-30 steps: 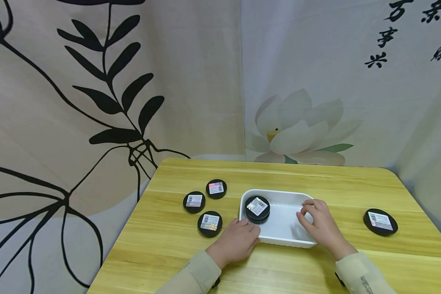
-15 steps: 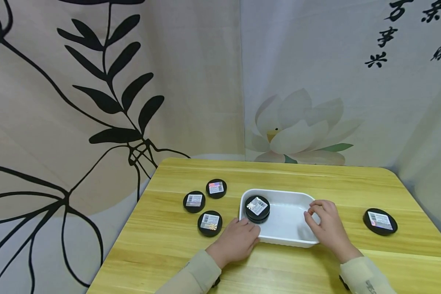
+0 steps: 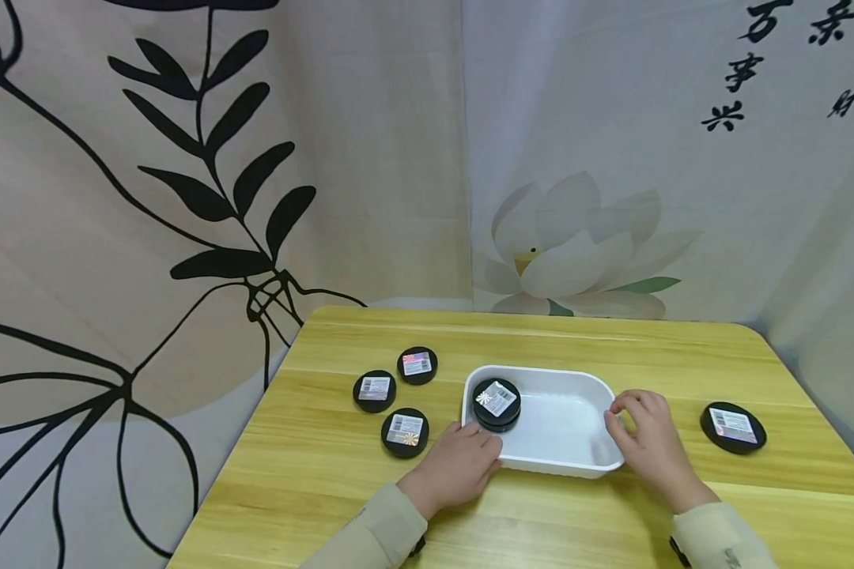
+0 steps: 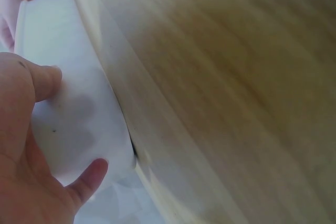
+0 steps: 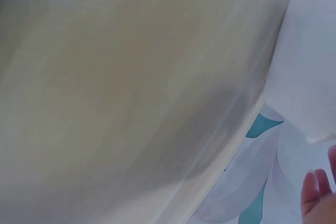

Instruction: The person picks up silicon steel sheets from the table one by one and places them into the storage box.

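A white rectangular tray stands on the wooden table. At its left end sits a stack of round black tubs, the top one with a silvery barcode label. My left hand grips the tray's near left corner; in the left wrist view, its thumb and a finger press the tray's outer wall. Beside the right rim is my right hand, thumb and forefinger loosely bent with nothing between them. In the right wrist view only fingertips of that hand show, near the tray's wall.
Left of the tray lie three labelled black tubs, a far one, a left one and a near one. Another black tub lies right of my right hand. A printed curtain hangs behind the table.
My right hand has drawn rightward, from over the tray's right end to just beyond its rim. My left hand and the tubs stay in place.
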`<action>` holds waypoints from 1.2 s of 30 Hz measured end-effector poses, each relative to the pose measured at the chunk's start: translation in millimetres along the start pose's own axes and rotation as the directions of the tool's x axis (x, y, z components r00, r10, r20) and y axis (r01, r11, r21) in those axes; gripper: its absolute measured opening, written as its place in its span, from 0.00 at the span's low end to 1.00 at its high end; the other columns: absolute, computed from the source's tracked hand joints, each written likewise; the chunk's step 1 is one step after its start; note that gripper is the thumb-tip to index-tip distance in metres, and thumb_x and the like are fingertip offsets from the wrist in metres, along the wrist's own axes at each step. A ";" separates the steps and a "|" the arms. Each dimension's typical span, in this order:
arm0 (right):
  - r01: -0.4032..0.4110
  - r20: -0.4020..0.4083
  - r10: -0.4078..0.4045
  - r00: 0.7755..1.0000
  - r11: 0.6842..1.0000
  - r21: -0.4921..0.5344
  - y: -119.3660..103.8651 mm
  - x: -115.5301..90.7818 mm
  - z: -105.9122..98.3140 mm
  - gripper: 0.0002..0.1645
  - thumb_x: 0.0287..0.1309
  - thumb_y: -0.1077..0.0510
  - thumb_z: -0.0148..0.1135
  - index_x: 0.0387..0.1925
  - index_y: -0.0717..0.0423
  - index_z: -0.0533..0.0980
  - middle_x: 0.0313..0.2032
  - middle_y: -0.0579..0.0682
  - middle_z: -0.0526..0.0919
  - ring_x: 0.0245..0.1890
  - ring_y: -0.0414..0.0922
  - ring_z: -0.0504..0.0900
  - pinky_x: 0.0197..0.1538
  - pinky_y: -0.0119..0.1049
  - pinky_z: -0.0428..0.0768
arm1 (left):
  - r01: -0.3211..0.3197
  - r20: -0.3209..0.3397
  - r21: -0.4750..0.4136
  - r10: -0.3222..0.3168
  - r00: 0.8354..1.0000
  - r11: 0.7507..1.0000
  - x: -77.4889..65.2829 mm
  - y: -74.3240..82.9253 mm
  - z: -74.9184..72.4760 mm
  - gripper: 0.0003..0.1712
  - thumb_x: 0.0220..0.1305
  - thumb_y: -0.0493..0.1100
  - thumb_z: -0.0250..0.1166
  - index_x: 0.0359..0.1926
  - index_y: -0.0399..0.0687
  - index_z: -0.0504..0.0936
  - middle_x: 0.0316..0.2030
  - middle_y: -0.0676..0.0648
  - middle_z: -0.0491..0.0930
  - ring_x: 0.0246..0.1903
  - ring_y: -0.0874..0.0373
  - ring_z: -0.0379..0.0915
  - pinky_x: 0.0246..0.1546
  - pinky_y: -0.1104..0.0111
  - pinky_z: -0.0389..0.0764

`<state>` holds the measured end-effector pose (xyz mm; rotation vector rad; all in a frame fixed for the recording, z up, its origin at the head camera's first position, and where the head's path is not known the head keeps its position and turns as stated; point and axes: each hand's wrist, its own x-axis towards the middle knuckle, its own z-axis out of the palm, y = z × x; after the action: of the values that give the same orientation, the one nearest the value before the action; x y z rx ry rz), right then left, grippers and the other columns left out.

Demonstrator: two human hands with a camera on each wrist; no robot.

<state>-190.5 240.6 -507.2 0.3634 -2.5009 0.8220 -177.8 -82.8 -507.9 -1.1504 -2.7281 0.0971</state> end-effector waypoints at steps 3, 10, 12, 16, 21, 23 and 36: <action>-0.032 0.024 0.032 0.999 0.999 0.001 2.2 -1.6 -3.4 0.05 0.60 0.64 0.66 0.32 0.57 0.76 0.46 0.63 0.78 0.55 0.63 0.67 0.56 0.60 0.65 | 0.001 0.002 -0.005 -0.001 1.000 1.000 0.2 -0.1 1.8 0.12 0.77 0.57 0.50 0.42 0.58 0.73 0.42 0.60 0.82 0.42 0.61 0.71 0.44 0.66 0.71; -0.040 0.016 0.040 0.999 0.999 0.004 6.8 -5.2 -9.2 0.04 0.60 0.63 0.66 0.33 0.58 0.77 0.46 0.63 0.78 0.55 0.62 0.67 0.56 0.58 0.64 | 0.004 0.001 -0.005 -0.004 1.000 1.000 0.3 -0.4 5.1 0.12 0.77 0.58 0.50 0.42 0.59 0.72 0.42 0.60 0.81 0.42 0.61 0.70 0.43 0.67 0.70; -0.041 0.015 0.041 0.999 0.999 0.005 8.4 -6.3 -10.3 0.04 0.61 0.63 0.65 0.33 0.58 0.77 0.46 0.63 0.78 0.55 0.62 0.67 0.55 0.59 0.64 | 0.004 0.001 -0.004 -0.004 1.000 1.000 0.6 -0.3 5.3 0.12 0.78 0.58 0.49 0.42 0.59 0.73 0.42 0.60 0.81 0.42 0.61 0.70 0.44 0.67 0.70; -0.056 0.033 0.056 0.998 0.998 0.001 11.1 -8.7 -12.1 0.04 0.63 0.61 0.64 0.33 0.56 0.77 0.48 0.62 0.77 0.56 0.62 0.66 0.55 0.59 0.64 | 0.009 0.003 -0.010 -0.009 1.000 1.000 0.4 -0.4 5.8 0.12 0.77 0.58 0.50 0.42 0.59 0.73 0.42 0.60 0.81 0.42 0.61 0.70 0.44 0.66 0.70; -0.070 0.050 0.070 0.996 0.998 0.003 14.5 -10.4 -15.1 0.04 0.65 0.60 0.63 0.34 0.56 0.76 0.48 0.62 0.77 0.56 0.62 0.66 0.56 0.59 0.63 | 0.011 0.002 -0.010 -0.011 1.000 1.000 0.4 -0.1 5.6 0.12 0.77 0.57 0.50 0.42 0.59 0.73 0.42 0.59 0.81 0.43 0.61 0.71 0.45 0.66 0.71; -0.079 0.058 0.079 0.995 0.997 0.000 15.6 -10.8 -17.2 0.05 0.66 0.59 0.62 0.34 0.56 0.76 0.49 0.62 0.77 0.56 0.62 0.66 0.56 0.60 0.63 | 0.010 0.002 -0.009 -0.010 1.000 1.000 0.7 0.1 4.9 0.12 0.77 0.57 0.50 0.42 0.58 0.73 0.42 0.59 0.81 0.42 0.61 0.71 0.45 0.66 0.71; -0.062 0.016 0.062 0.998 0.998 -0.017 22.0 -15.0 -22.2 0.04 0.63 0.61 0.64 0.33 0.56 0.76 0.46 0.62 0.78 0.55 0.63 0.67 0.56 0.59 0.62 | 0.006 0.005 -0.008 -0.006 1.000 1.000 1.4 0.3 3.2 0.12 0.77 0.57 0.50 0.41 0.58 0.72 0.42 0.59 0.81 0.42 0.60 0.70 0.44 0.65 0.71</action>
<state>-178.2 272.9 -509.9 0.2889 -2.5445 0.8247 -179.1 -81.6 -510.9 -1.1461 -2.7383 0.0877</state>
